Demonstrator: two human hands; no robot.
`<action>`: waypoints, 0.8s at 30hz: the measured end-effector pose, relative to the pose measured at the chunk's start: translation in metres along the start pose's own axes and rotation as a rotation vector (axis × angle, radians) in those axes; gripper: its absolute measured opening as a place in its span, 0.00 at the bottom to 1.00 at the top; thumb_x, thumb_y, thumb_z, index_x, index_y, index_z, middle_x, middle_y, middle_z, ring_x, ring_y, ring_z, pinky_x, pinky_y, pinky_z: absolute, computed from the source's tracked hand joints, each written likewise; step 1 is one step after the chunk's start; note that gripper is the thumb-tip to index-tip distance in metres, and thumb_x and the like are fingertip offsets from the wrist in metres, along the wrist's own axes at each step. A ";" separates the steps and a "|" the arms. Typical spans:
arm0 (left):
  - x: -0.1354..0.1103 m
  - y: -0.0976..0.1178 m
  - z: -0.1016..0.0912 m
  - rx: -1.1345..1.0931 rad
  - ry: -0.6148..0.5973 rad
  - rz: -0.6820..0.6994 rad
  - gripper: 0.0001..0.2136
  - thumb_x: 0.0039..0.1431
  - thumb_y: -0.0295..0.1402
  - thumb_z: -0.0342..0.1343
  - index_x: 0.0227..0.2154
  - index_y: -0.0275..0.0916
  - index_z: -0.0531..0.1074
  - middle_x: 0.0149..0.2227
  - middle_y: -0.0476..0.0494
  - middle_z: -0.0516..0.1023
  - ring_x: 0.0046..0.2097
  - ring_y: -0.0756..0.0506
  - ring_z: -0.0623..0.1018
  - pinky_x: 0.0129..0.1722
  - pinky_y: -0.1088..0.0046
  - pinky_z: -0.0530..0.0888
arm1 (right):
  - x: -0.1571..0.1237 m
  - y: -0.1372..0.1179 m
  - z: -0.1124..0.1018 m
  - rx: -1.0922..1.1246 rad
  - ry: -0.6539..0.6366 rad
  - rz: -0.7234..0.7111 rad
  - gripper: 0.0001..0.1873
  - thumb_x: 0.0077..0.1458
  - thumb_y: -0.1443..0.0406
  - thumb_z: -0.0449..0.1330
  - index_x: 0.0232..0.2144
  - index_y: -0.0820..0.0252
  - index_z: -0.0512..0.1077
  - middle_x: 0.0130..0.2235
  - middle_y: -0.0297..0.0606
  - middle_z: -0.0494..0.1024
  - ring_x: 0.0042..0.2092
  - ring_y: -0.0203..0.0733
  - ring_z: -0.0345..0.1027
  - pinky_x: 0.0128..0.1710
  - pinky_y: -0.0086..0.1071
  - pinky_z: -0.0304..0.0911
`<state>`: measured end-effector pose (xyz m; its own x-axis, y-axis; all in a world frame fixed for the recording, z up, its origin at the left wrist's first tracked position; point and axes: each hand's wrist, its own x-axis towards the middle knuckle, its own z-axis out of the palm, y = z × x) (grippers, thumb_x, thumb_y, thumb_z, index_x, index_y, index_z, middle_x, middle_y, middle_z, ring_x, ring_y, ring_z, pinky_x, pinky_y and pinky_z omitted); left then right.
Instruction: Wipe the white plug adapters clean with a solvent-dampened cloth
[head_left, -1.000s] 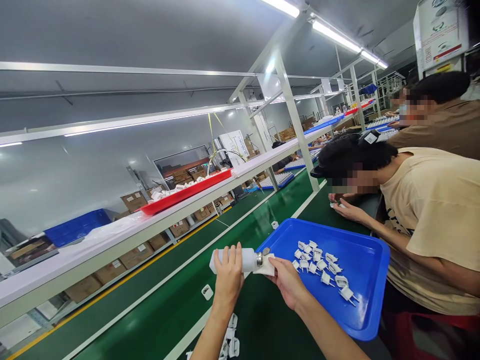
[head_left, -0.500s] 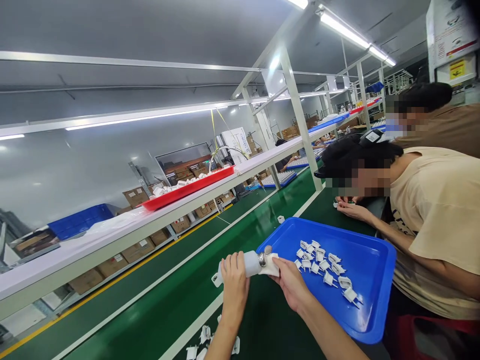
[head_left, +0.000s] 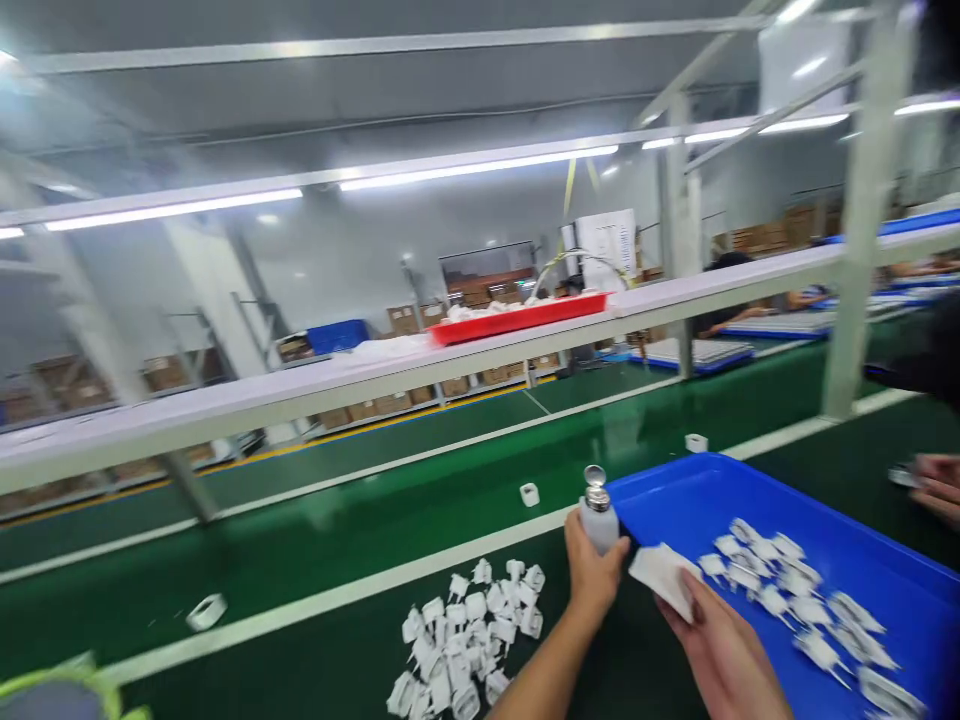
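Observation:
My left hand (head_left: 591, 575) is wrapped round a whitish pump dispenser bottle (head_left: 600, 522), held upright beside the tray's near left corner. The bottle's round metal lid is flipped up. In my right hand (head_left: 712, 630) is a folded white wipe (head_left: 661, 576), pinched at its edge and apart from the bottle. A pile of white plug adapters (head_left: 469, 635) with pins lies on the dark green bench to the left of my left forearm. More white plug pieces (head_left: 799, 590) lie in the blue tray (head_left: 847, 525) beside my right hand.
White housings (head_left: 529, 494) sit spaced along the green conveyor belt (head_left: 375, 520). Above it runs a long shelf (head_left: 322, 395) carrying a red tray (head_left: 517, 320). A post (head_left: 862, 230) stands behind the blue tray. Another person's hand (head_left: 941, 485) shows at the right edge.
The view has swung left. The bottle has gone from tilted against the wipe to upright, and the wipe has come away from its top. Both hands keep their hold.

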<state>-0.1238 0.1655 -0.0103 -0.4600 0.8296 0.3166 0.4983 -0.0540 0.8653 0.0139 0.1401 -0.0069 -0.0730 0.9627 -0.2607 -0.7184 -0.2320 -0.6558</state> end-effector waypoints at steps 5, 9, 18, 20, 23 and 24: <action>0.001 -0.002 0.006 -0.038 0.050 -0.100 0.31 0.47 0.34 0.71 0.55 0.34 0.69 0.55 0.33 0.76 0.57 0.37 0.76 0.57 0.66 0.69 | -0.017 0.032 -0.025 -0.114 0.065 0.140 0.28 0.29 0.57 0.80 0.36 0.60 0.79 0.43 0.41 0.84 0.48 0.51 0.76 0.33 0.30 0.78; -0.014 0.005 -0.020 0.083 0.004 -0.139 0.51 0.38 0.27 0.73 0.67 0.28 0.56 0.65 0.22 0.65 0.67 0.29 0.65 0.65 0.56 0.63 | -0.021 0.046 -0.039 -0.151 0.113 0.258 0.31 0.24 0.57 0.82 0.33 0.65 0.80 0.41 0.44 0.84 0.38 0.44 0.77 0.33 0.27 0.78; -0.077 -0.004 -0.146 0.638 -0.076 0.153 0.12 0.65 0.20 0.51 0.41 0.41 0.77 0.42 0.40 0.79 0.49 0.38 0.77 0.52 0.56 0.76 | -0.026 0.044 -0.053 -0.186 0.058 0.270 0.32 0.30 0.54 0.80 0.39 0.61 0.81 0.45 0.44 0.85 0.45 0.51 0.78 0.32 0.29 0.77; -0.085 -0.014 -0.146 0.773 -0.102 0.189 0.10 0.66 0.23 0.53 0.38 0.40 0.78 0.39 0.40 0.80 0.46 0.36 0.79 0.49 0.54 0.77 | -0.028 0.044 -0.053 -0.202 0.029 0.229 0.31 0.33 0.52 0.80 0.39 0.61 0.81 0.44 0.42 0.85 0.42 0.47 0.77 0.33 0.28 0.76; -0.089 -0.027 -0.129 0.917 -0.139 0.232 0.06 0.64 0.24 0.58 0.38 0.37 0.79 0.37 0.38 0.81 0.44 0.35 0.80 0.46 0.54 0.79 | -0.032 0.044 -0.051 -0.193 0.013 0.192 0.31 0.35 0.51 0.79 0.40 0.60 0.81 0.39 0.37 0.84 0.35 0.38 0.73 0.31 0.24 0.73; -0.089 -0.031 -0.123 0.952 -0.139 0.239 0.06 0.63 0.23 0.58 0.39 0.35 0.79 0.37 0.37 0.82 0.43 0.34 0.81 0.44 0.54 0.80 | -0.034 0.044 -0.050 -0.189 0.008 0.184 0.31 0.35 0.51 0.79 0.40 0.60 0.81 0.37 0.35 0.83 0.33 0.36 0.71 0.30 0.23 0.72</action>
<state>-0.1885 0.0255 -0.0176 -0.2106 0.9161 0.3412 0.9774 0.1905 0.0917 0.0193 0.0899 -0.0627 -0.1845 0.9010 -0.3926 -0.5519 -0.4255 -0.7172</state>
